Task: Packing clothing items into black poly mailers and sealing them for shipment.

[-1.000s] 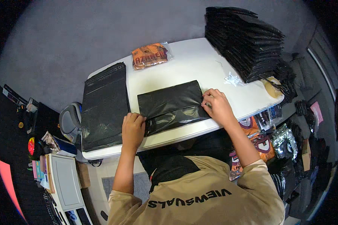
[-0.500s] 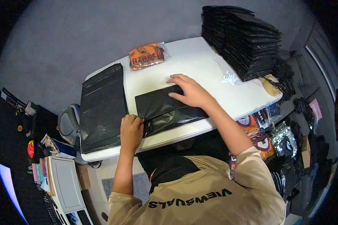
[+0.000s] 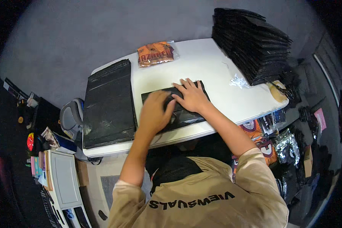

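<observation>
A black plastic mailer bag (image 3: 186, 116) lies flat on the white table (image 3: 212, 66) in front of me. My left hand (image 3: 154, 110) rests palm down on its left half, blurred by motion. My right hand (image 3: 192, 95) presses flat on the bag's upper middle, fingers spread. Both hands touch the bag and grip nothing. To the left lies a flat pile of black bags (image 3: 108, 102). An orange packaged garment (image 3: 155, 54) sits at the table's far edge.
A tall stack of black bags (image 3: 250, 41) stands at the table's right end, a crumpled clear wrapper (image 3: 238, 81) beside it. More orange and silver packets (image 3: 269, 144) lie below the table on the right. A white cabinet (image 3: 62, 182) and clutter stand at the lower left.
My left hand moved from the bag's near left edge up onto its surface. My right hand slid from the bag's right corner to its upper middle, flattening it.
</observation>
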`<state>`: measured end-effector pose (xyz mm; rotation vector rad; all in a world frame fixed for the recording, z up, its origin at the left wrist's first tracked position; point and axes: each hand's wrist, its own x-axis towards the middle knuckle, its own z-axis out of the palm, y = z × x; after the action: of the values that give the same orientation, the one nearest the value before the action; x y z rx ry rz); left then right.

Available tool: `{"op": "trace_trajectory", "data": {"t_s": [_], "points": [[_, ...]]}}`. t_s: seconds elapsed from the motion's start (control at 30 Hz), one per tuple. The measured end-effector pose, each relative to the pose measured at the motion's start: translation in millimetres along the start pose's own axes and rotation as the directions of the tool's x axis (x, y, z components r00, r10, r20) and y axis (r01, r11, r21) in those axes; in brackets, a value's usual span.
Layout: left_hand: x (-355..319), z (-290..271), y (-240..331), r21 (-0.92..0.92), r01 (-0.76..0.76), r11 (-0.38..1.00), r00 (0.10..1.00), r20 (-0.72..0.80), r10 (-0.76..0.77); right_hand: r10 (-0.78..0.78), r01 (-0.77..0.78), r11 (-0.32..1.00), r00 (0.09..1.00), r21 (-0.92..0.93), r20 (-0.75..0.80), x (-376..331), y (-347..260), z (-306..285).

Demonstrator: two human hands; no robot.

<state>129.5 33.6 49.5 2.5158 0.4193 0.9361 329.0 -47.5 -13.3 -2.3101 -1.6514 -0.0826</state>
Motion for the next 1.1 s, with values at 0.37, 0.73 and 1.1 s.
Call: {"op": "trace_trajectory", "data": {"t_s": [0.37, 0.73, 1.1], "points": [[9, 92, -25, 0.242, 0.226, 0.944, 0.960, 0.107, -0.257, 0.036, -0.036, 0.999, 0.999, 0.011, 0.014, -6, 2, 7], [-29, 58, -50, 0.461, 0.312, 0.831, 0.919, 0.075, -0.387, 0.173, -0.173, 0.983, 0.985, 0.065, 0.010, -23, 16, -5], [-52, 24, -3, 0.397, -0.058, 0.916, 0.949, 0.306, -0.073, 0.093, -0.097, 0.994, 0.994, -0.052, -0.064, -51, 27, -6]]}}
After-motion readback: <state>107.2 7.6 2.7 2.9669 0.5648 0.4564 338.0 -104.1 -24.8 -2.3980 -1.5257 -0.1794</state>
